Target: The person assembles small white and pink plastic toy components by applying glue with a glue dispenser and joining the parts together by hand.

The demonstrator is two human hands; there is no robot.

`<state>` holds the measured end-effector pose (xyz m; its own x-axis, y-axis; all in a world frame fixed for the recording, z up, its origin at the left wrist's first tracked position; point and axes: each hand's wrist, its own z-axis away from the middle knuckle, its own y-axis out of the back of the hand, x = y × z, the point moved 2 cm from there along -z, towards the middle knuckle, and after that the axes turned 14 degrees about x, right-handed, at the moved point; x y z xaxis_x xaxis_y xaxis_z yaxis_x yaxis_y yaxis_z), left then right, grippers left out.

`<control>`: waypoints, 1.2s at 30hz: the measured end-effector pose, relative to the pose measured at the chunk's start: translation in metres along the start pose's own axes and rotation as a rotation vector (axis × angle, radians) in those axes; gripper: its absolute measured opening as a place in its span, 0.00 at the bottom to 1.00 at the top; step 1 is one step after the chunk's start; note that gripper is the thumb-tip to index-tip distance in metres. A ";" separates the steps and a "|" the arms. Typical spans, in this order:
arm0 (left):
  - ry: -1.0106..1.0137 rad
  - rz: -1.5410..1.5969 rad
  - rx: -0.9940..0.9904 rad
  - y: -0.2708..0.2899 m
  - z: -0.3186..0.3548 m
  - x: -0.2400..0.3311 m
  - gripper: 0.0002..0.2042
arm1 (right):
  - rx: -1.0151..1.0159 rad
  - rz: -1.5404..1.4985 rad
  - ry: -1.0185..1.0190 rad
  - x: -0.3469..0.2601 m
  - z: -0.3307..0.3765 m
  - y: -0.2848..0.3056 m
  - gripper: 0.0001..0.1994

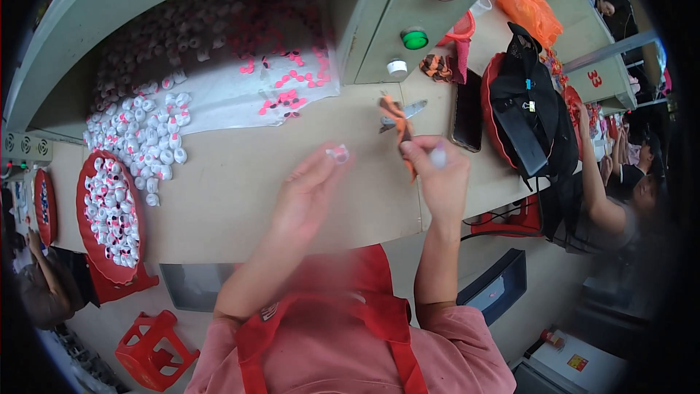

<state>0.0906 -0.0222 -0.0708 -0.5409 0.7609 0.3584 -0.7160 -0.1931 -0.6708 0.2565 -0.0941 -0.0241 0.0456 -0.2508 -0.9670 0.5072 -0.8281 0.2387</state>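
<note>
My left hand (305,184) is closed, fingertips pinching a small white piece with pink marks (339,153) over the middle of the table (219,204). To its right, my right hand (443,181) grips a crumpled orange-and-dark cloth strip (396,118) between thumb and fingers. A small whitish blurred spot (437,156) shows at that hand; I cannot tell what it is. Behind the cloth lies a flat metal tool (414,109), partly covered by it. Nearest to the right hand on the table is a dark phone (467,113).
A red scalloped tray (82,211) of small white, pink and dark pieces stands at left, beside loose white pieces (138,131). Pink pieces (292,95) lie on a white sheet under the cabinet. A black bag (529,95) rests at right. Other people sit at both sides.
</note>
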 end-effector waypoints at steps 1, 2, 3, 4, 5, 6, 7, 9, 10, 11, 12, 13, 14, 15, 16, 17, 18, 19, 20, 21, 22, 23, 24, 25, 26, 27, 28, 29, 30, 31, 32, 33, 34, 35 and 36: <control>-0.004 -0.007 0.002 -0.002 0.001 -0.002 0.16 | -0.083 -0.061 -0.008 0.002 0.008 -0.009 0.07; -0.026 -0.059 0.007 -0.006 0.001 -0.005 0.16 | -0.155 -0.121 -0.013 0.002 0.016 -0.016 0.07; -0.048 -0.110 0.009 -0.010 0.002 -0.008 0.16 | -0.181 -0.135 -0.008 0.000 0.024 -0.025 0.11; -0.061 -0.116 -0.061 -0.011 0.007 -0.014 0.16 | -0.168 -0.031 0.186 0.002 0.028 -0.028 0.15; -0.039 -0.131 -0.091 -0.011 0.008 -0.019 0.16 | -0.196 -0.120 0.056 0.011 0.027 -0.027 0.14; -0.100 -0.212 -0.076 -0.010 0.008 -0.020 0.16 | -0.209 -0.131 -0.001 0.013 0.029 -0.023 0.13; -0.163 -0.295 -0.073 -0.010 0.006 -0.019 0.17 | -0.215 -0.148 -0.053 0.015 0.029 -0.021 0.11; -0.175 -0.345 -0.135 -0.007 0.006 -0.020 0.18 | -0.246 -0.324 -0.159 0.021 0.032 -0.018 0.09; -0.200 -0.345 -0.162 -0.005 0.010 -0.016 0.18 | -0.282 -0.376 -0.179 0.020 0.035 -0.021 0.08; -0.230 -0.335 -0.190 -0.004 0.012 -0.011 0.18 | -0.327 -0.424 -0.191 0.018 0.036 -0.025 0.08; -0.279 -0.322 -0.173 -0.003 0.013 -0.008 0.17 | -0.315 -0.389 -0.073 0.010 0.038 -0.026 0.08; -0.328 -0.306 -0.144 0.000 0.013 -0.006 0.17 | -0.310 -0.345 0.032 0.006 0.042 -0.026 0.08; -0.304 -0.312 -0.192 0.003 0.013 -0.005 0.17 | -0.263 -0.338 0.057 0.003 0.043 -0.024 0.08; -0.261 -0.308 -0.214 0.006 0.013 -0.003 0.17 | -0.303 -0.398 -0.026 0.003 0.045 -0.024 0.08; -0.227 -0.302 -0.224 0.010 0.013 -0.001 0.16 | -0.358 -0.462 -0.112 0.005 0.049 -0.027 0.07; -0.217 -0.305 -0.253 0.005 0.018 0.000 0.16 | -0.334 -0.460 -0.093 0.005 0.051 -0.027 0.07; -0.206 -0.326 -0.279 0.000 0.026 0.003 0.16 | -0.327 -0.406 -0.020 0.006 0.053 -0.028 0.07; -0.204 -0.343 -0.296 0.000 0.032 0.007 0.16 | -0.331 -0.350 0.048 0.006 0.055 -0.030 0.07; -0.257 -0.376 -0.281 0.008 0.034 0.014 0.16 | -0.352 -0.359 0.082 0.006 0.057 -0.034 0.07; -0.262 -0.372 -0.280 0.025 0.034 0.026 0.16 | -0.357 -0.358 0.084 0.004 0.055 -0.032 0.07; -0.475 -0.444 -0.131 0.049 0.034 0.047 0.16 | -0.270 -0.267 0.206 -0.001 0.051 -0.030 0.05; -0.689 -0.511 0.041 0.069 0.036 0.067 0.16 | -0.197 -0.182 0.323 -0.006 0.047 -0.029 0.05; -0.935 -0.610 0.240 0.075 0.049 0.092 0.15 | -0.079 -0.147 0.424 -0.006 0.036 -0.020 0.05; -1.182 -0.712 0.484 0.083 0.072 0.119 0.13 | 0.008 -0.125 0.516 -0.002 0.022 -0.014 0.05; -1.300 -0.704 0.606 0.087 0.090 0.138 0.13 | 0.090 -0.324 0.321 0.002 0.009 -0.010 0.06; -1.420 -0.708 0.758 0.096 0.113 0.157 0.13 | 0.125 -0.021 0.370 -0.011 0.000 0.002 0.08; -1.590 -0.913 0.881 0.105 0.126 0.172 0.12 | 0.272 0.232 0.567 -0.026 -0.007 0.010 0.10; -1.729 -1.144 1.008 0.117 0.134 0.185 0.11 | 0.323 0.355 0.575 -0.011 -0.015 0.017 0.14; -1.698 -1.209 1.052 0.137 0.135 0.203 0.10 | 0.340 0.221 0.637 -0.009 -0.020 0.019 0.15; -1.630 -1.338 1.182 0.144 0.134 0.212 0.10 | 0.323 0.201 0.560 -0.008 -0.021 0.016 0.15; -1.536 -1.401 1.239 0.153 0.128 0.220 0.11 | 0.241 0.017 0.416 -0.012 -0.014 0.007 0.14; -1.601 -1.489 1.300 0.142 0.124 0.219 0.11 | 0.163 -0.146 0.257 -0.013 -0.006 -0.002 0.15; -1.739 -1.503 1.251 0.131 0.120 0.220 0.11 | 0.094 -0.154 0.261 -0.011 0.003 -0.006 0.15; -1.809 -1.474 1.163 0.112 0.103 0.220 0.11 | -0.020 -0.232 0.187 -0.004 0.009 -0.011 0.16; -1.870 -1.488 0.916 0.087 0.092 0.223 0.12 | -0.140 -0.306 0.101 0.002 0.013 -0.015 0.19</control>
<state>-0.1328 0.0734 0.0101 0.8884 -0.3148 0.3343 -0.4479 -0.7545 0.4797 0.2376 -0.0887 -0.0281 -0.0452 0.0553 -0.9974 0.6230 -0.7789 -0.0714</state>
